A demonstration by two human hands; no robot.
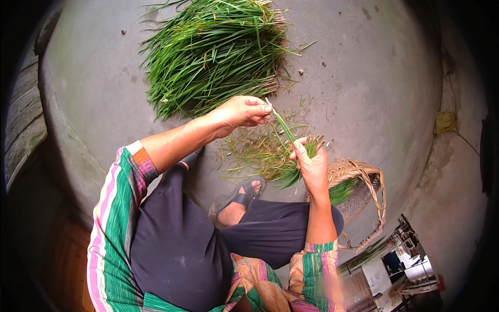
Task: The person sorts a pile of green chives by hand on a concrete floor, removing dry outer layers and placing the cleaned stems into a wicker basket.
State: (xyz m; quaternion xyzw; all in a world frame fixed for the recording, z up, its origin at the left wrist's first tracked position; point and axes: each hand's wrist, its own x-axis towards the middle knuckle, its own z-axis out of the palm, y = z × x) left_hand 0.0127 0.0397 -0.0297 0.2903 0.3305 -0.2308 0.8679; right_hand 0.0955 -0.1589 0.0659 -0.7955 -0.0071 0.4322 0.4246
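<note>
Slanting from left hand (249, 111) to right hand (313, 165), green stalks (284, 125) run — pale end (268, 102) pinched left, grass bunch (312, 146) clasped right.

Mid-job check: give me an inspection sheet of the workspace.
Surface: grey floor, a few dark specks.
Job's things: large pile of long-leaved greens; wicker basket at right, basket greens inside.
Clutter: loose plant scraps near the pile.
Grips: left hand pinches a pale-ended stalk; right hand holds a green bunch.
Cables: thin dark line at right, cord or crack unclear.
Surroundings: yellowish object at right; assorted equipment lower right, details unclear.
</note>
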